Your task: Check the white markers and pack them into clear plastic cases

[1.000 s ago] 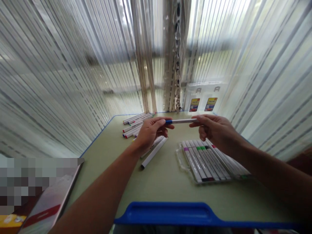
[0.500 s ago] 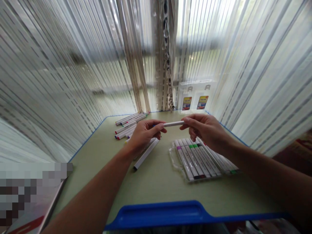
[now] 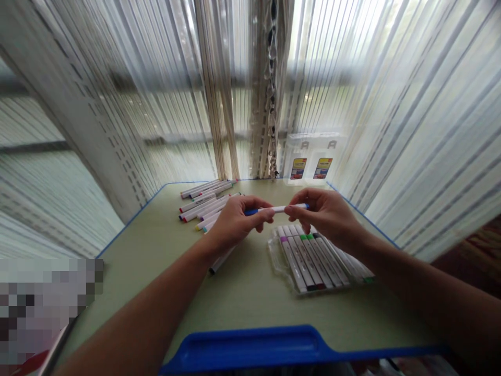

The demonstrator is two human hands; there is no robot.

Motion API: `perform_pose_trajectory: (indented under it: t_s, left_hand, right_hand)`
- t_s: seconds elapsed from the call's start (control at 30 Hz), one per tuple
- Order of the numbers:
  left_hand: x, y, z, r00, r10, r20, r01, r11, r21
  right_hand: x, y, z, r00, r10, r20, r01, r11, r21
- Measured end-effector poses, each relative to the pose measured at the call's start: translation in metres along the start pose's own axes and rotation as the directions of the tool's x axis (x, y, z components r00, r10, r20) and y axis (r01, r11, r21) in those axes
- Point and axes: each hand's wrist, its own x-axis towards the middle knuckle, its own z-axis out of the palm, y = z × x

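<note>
A white marker with blue ends [image 3: 279, 209] is held level above the table between my two hands. My left hand [image 3: 245, 215] pinches it near its left end, where a blue part shows. At the other end my right hand [image 3: 317, 208] grips it between thumb and fingers, with a bit of blue beyond the thumb. Below my right hand lies a clear plastic case [image 3: 276, 256] with several white markers [image 3: 309, 256] side by side in it. One dark-ended marker [image 3: 221, 262] lies on the table, partly hidden under my left hand.
Several loose markers [image 3: 198, 209] lie spread at the back left of the green table [image 3: 156, 282]. A clear case with labels [image 3: 311, 162] stands at the back right against string curtains [image 3: 164, 104]. A blue raised edge [image 3: 250, 342] runs along the front.
My right hand has moved slightly left and down, and the held marker has dropped a little. Blue now shows at both of its ends. The view has shifted slightly.
</note>
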Motion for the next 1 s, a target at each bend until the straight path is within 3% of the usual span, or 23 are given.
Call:
perform_pose_trajectory:
  t_s: [0.2,0.47,0.83,1.0]
  left_hand:
    - [0.001,-0.004,0.006,0.999,0.002,0.049,-0.004,0.999,0.035]
    - [0.002,-0.003,0.004,0.998,0.011,0.058,-0.011,1.0,0.0]
    - [0.006,-0.006,-0.004,0.999,0.033,0.028,-0.03,0.995,-0.092]
    - [0.006,-0.006,-0.005,1.0,0.014,0.002,-0.014,0.994,-0.111]
  right_hand:
    - [-0.004,-0.003,0.002,0.999,-0.037,-0.016,0.035,0.993,-0.111]
    - [-0.004,-0.001,0.003,0.999,-0.041,-0.016,0.039,0.991,-0.132]
    - [-0.002,-0.002,-0.004,0.999,0.017,0.041,-0.025,0.981,0.191]
    - [-0.002,-0.005,-0.004,0.998,0.024,0.058,-0.037,0.972,0.234]
